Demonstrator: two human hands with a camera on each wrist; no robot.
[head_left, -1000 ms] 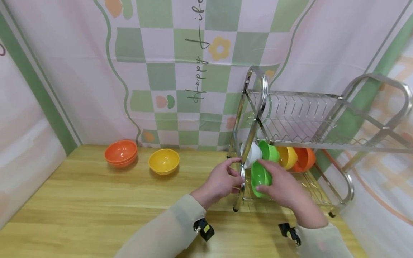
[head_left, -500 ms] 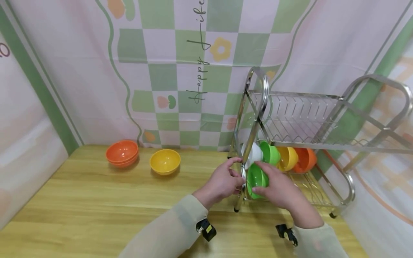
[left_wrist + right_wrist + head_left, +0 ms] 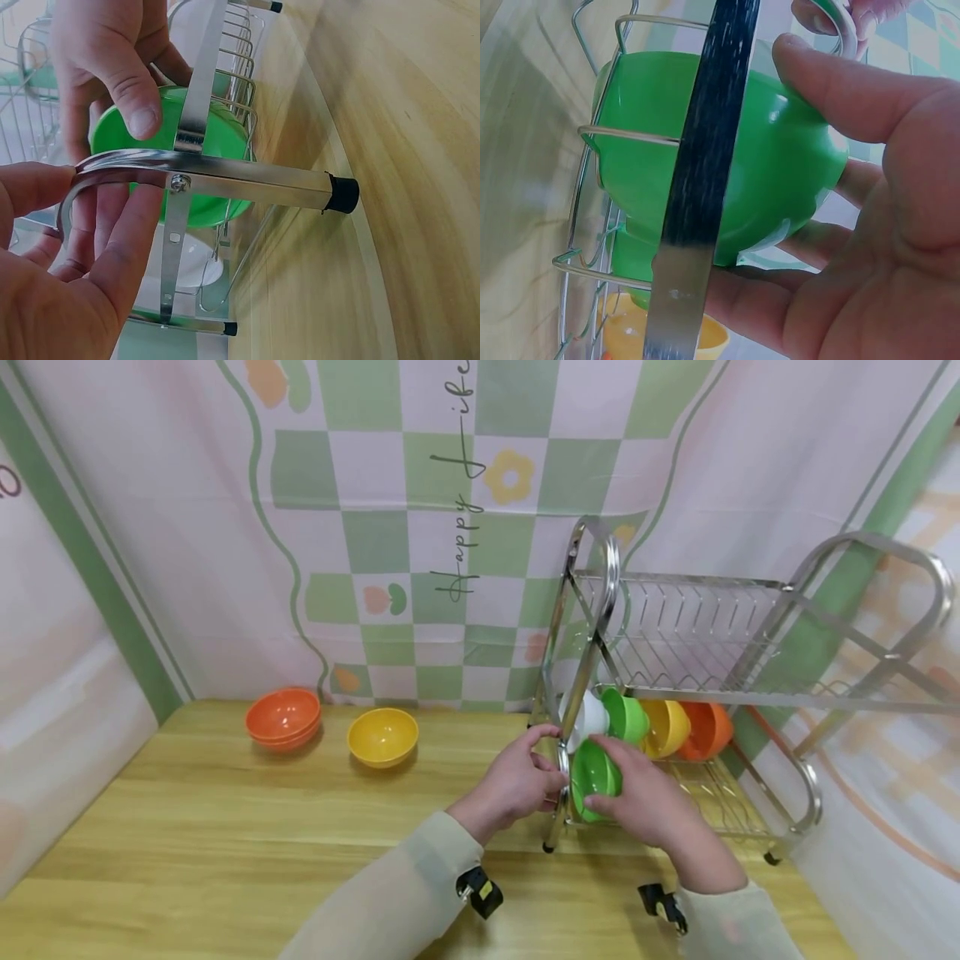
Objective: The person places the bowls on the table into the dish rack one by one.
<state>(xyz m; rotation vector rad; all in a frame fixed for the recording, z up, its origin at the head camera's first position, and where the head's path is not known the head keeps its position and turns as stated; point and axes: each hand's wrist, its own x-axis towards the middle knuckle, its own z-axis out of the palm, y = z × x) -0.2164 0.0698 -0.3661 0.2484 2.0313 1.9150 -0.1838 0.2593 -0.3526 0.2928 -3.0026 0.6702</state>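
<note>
My right hand (image 3: 648, 793) holds a green bowl (image 3: 596, 772) on its side at the front left of the lower tier of a two-tier metal dish rack (image 3: 613, 560). In the right wrist view, the thumb lies on the rim side of this green bowl (image 3: 787, 165), fingers behind its base, and wire prongs stand beside it. My left hand (image 3: 525, 781) grips the rack's front left post, thumb and fingers around the curved metal (image 3: 120, 161). Behind the held bowl, a white bowl (image 3: 591, 722), another green bowl (image 3: 626, 717), a yellow bowl (image 3: 667, 729) and an orange bowl (image 3: 707, 732) stand tilted in a row.
On the wooden table (image 3: 225, 843), stacked orange bowls (image 3: 283, 718) and a single yellow bowl (image 3: 382, 737) sit to the left, near the patterned cloth (image 3: 442, 543) at the back. The rack's upper tier (image 3: 697, 635) overhangs the back row of bowls.
My right hand has shifted the green bowl slightly left, closer to the rack's left end post, mostly in the first half second. The left hand keeps its hold on the post.
</note>
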